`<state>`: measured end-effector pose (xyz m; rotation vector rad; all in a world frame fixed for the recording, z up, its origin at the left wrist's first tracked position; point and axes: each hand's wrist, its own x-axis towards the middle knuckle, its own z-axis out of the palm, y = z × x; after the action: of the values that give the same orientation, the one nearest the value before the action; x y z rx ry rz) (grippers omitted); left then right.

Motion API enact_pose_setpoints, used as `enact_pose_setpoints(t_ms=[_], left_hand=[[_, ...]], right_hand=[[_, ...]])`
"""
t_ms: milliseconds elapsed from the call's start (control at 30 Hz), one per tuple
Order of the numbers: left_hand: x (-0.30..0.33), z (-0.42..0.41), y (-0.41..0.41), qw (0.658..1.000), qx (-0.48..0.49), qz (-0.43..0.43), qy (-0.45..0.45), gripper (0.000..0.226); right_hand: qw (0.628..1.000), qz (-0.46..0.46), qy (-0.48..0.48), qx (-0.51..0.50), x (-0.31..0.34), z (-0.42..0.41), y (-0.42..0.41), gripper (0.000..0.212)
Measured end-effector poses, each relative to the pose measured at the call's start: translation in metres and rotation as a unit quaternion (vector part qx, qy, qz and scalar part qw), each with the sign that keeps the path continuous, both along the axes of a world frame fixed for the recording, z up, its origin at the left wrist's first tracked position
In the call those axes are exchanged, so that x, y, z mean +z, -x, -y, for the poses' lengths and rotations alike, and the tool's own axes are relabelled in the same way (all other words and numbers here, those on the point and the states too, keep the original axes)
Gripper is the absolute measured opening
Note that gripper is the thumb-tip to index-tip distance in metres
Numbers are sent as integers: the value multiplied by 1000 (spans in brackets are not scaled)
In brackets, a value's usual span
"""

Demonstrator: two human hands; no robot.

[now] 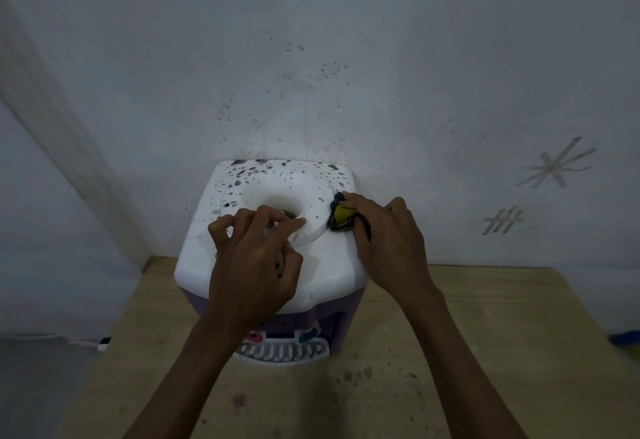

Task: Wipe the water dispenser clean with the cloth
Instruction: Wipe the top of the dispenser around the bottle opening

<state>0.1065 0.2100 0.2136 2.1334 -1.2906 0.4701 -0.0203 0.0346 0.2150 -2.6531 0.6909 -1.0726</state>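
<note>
Both hands work on the dispenser's white top: the left hand (252, 258) rests there with loosely curled fingers holding nothing, its fingertips at the near rim of the round collar (277, 210), while the right hand (384, 230) grips the bunched yellow-and-dark cloth (339, 215) against the collar's right edge. Judging by the dark spots still thick beyond the left hand's fingertips, the wiping looks barely begun, with the near part cleaner and the far half left. Under the hands the dispenser (329, 275) stands upright, long axis vertical, taps (282, 336) facing the person.
</note>
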Motion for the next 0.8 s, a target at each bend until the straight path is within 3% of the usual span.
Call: enact_pose_setpoints(t_ms=[100, 333, 567, 800], left_hand=[[-1, 0, -1, 1000, -1, -8, -3, 39], [1, 0, -1, 1000, -3, -4, 2, 41], [0, -1, -2, 1000, -7, -3, 13, 41], [-1, -1, -3, 1000, -7, 7, 20, 41]], right_hand=[[998, -34, -28, 49, -2, 1, 16, 42], [997, -2, 59, 54, 11, -1, 13, 39], [995, -68, -67, 30, -4, 22, 2, 42], [996, -73, -28, 52, -6, 0, 30, 45]])
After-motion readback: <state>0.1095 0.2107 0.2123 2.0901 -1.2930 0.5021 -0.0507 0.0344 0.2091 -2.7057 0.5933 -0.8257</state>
